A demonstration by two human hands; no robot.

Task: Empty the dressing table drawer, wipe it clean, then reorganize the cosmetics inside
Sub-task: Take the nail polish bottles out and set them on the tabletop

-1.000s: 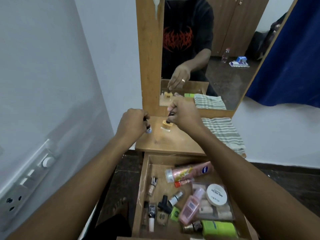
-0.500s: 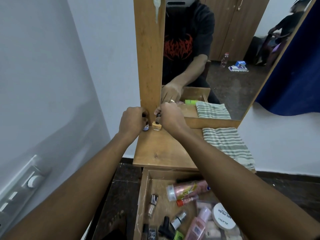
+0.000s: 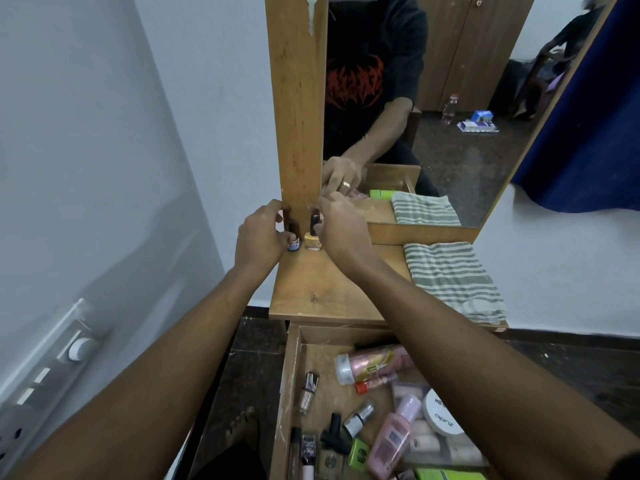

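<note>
Your wooden dressing table top (image 3: 332, 292) sits under a tall mirror (image 3: 450, 98). Below it the drawer (image 3: 289, 393) is pulled open toward you and holds many cosmetics, among them a pink bottle (image 3: 389, 441) and a shiny tube (image 3: 370, 363). A striped cloth (image 3: 450, 275) lies on the right side of the top, well apart from your hands. Both arms reach to the back left corner, against the mirror's wooden frame.

With the drawer this full, emptying looks barely begun. To do this step well, stand the two small bottles upright, tight into the corner and just beside each other, leaving room for everything else. Let go only once each base sits flat.

Your left hand (image 3: 259, 237) curls around a small dark bottle (image 3: 293, 242) with a blue-and-white label, its base at the wood. Your right hand (image 3: 341, 226) pinches the black cap of a yellow nail polish bottle (image 3: 313, 241), which appears to stand on the top.
</note>
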